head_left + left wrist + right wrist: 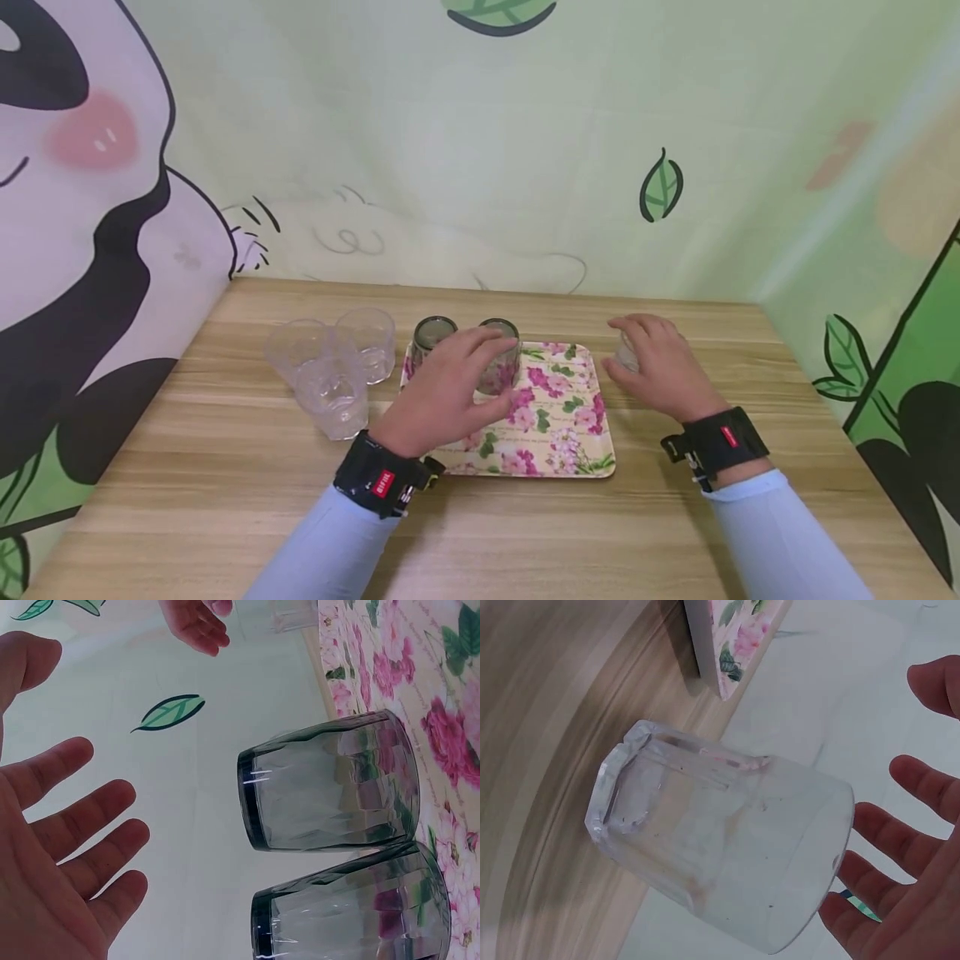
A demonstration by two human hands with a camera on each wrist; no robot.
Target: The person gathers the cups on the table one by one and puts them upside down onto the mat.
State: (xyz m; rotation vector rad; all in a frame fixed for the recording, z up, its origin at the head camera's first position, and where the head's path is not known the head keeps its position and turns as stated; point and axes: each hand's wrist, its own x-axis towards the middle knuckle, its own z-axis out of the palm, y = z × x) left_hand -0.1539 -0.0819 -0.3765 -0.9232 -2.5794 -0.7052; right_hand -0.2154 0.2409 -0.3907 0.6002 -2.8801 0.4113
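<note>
Two grey-tinted glasses stand upside down at the left back of a floral tray [555,408]; the nearer one in the left wrist view [330,787] is close beside the other glass [352,915]. My left hand [442,387] hovers above the tray by these glasses, its fingers spread and apart from them in the left wrist view. To the right of the tray a clear cup [720,832] stands upright on the table. Around its rim my right hand [660,362] has its fingers loosely extended, the fingertips [847,900] at or near the rim; contact is hard to tell.
Three clear cups stand in a group to the left of the tray, one of them nearest the front [337,400]. Everything rests on a wooden table [525,533]. A printed cloth wall [420,167] with a panda and leaves rises behind the table.
</note>
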